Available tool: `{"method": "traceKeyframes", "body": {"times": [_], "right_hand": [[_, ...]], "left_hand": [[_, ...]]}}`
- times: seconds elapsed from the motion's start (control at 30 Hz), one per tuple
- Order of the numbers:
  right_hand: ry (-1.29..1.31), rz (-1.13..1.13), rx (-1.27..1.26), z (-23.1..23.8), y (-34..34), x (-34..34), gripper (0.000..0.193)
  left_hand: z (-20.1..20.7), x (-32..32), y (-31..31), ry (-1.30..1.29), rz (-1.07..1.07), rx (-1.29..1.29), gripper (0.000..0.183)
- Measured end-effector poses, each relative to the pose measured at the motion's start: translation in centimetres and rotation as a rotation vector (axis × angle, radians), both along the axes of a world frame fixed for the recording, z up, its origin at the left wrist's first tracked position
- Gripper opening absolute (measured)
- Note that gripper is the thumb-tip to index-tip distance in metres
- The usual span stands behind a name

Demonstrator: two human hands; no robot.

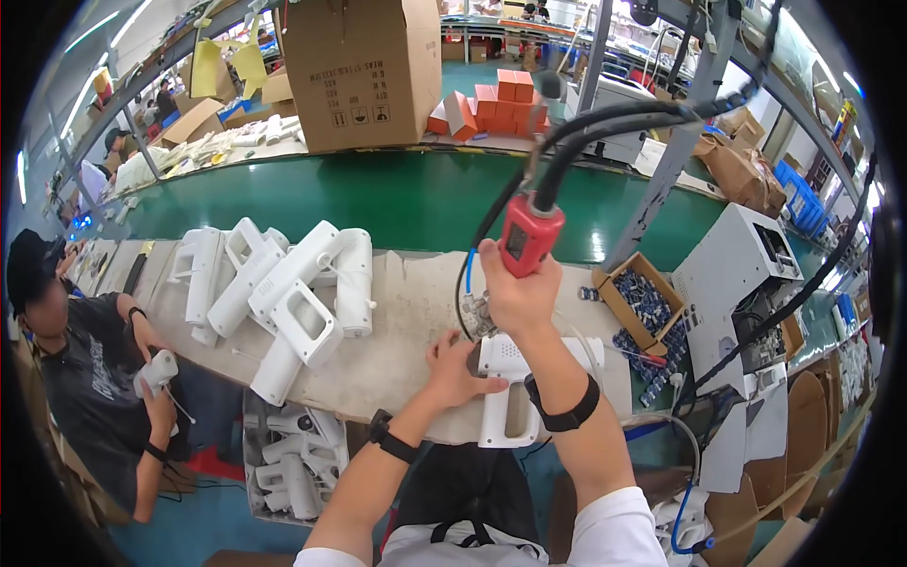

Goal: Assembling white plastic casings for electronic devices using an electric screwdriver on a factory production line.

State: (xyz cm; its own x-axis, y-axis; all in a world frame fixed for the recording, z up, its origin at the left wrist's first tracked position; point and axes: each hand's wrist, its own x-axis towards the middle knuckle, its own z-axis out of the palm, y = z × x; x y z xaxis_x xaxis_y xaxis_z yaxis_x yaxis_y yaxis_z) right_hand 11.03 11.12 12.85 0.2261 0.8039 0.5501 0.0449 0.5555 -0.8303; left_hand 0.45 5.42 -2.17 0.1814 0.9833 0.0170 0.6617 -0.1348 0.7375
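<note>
My right hand (pixel 521 295) is wrapped round a red electric screwdriver (pixel 531 236) with black cables running up from it. It is raised over the bench, and the tool's tip is hidden. My left hand (pixel 452 373) grips the left end of a white plastic device with a loop handle (pixel 496 408), the thumb lying across its body. This device rests at the bench's near edge, partly covered by my right forearm. To the left lies a pile of similar white devices (pixel 300 317), several of them stacked crosswise.
A cardboard box of small dark blue parts (pixel 682 317) sits right, beside a grey metal machine (pixel 723 283). Behind the bench runs a green conveyor belt (pixel 406 194) with a big carton (pixel 364 71) beyond. At left a co-worker (pixel 104 378) holds a white device. Below stands a filled bin (pixel 248 468).
</note>
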Motion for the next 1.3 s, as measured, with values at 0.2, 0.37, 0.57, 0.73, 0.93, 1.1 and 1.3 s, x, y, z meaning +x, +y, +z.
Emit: {"method": "traceKeyframes", "body": {"times": [0.2, 0.37, 0.57, 0.73, 0.93, 1.1, 1.3], "right_hand": [[0.090, -0.057, 0.152, 1.2, -1.3, 1.1, 0.010], [0.061, 0.060, 0.136, 4.5, -4.6, 1.2, 0.013], [0.035, 0.088, 0.043, 2.1, -3.9, 0.4, 0.012], [0.021, 0.063, -0.024, 0.1, -3.5, -0.3, 0.013], [-0.010, 0.028, 0.078, 1.1, -3.7, 1.4, 0.011], [0.027, 0.054, 0.092, 4.5, -5.1, 2.9, 0.010], [0.014, 0.014, 0.015, 0.5, -3.5, 2.2, 0.014]], "left_hand": [[0.2, 1.2, 0.7, -0.112, 0.066, 0.002, 0.091], [-1.5, 0.8, 0.0, 0.089, 0.056, 0.115, 0.103], [-2.8, 0.7, -0.1, 0.121, 0.044, 0.146, 0.104], [-0.4, 0.9, 0.1, 0.093, -0.079, 0.076, 0.095], [-2.3, 1.4, -0.1, 0.171, 0.069, 0.109, 0.105], [0.6, 1.1, -0.4, 0.076, 0.055, 0.054, 0.109], [1.6, 1.3, -0.1, 0.024, -0.017, 0.008, 0.108]]}}
